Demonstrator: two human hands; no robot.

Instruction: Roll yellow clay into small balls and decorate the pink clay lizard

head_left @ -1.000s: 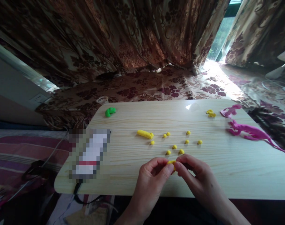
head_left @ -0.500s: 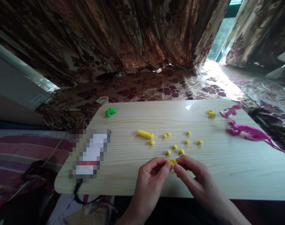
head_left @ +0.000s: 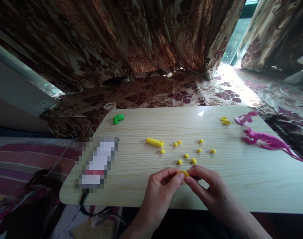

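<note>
Between my two hands is a small flattened piece of yellow modelling clay (head_left: 183, 173), held just above the table's near part. My left hand (head_left: 163, 187) pinches its left side between thumb and index finger. On the right side, the thumb and index finger of my right hand (head_left: 211, 186) are closed on it too. Fingertips cover much of the piece. Just beyond the hands lie several small yellow clay balls (head_left: 186, 156). A thicker yellow clay roll (head_left: 154, 142) rests farther left, with one ball near its right end.
The pale wooden table (head_left: 131, 172) also holds a green clay shape (head_left: 118, 119) at far left and a pixelated flat object (head_left: 98, 162). At the right lie yellow scraps (head_left: 225, 120), a light pink piece (head_left: 247, 118) and a magenta clay figure (head_left: 265, 139). Curtains (head_left: 146, 36) hang behind.
The yellow piece has tilted and now shows a thinner edge. My right thumb has moved slightly left and over it. The view has shifted a little; the other clay pieces stay put.
</note>
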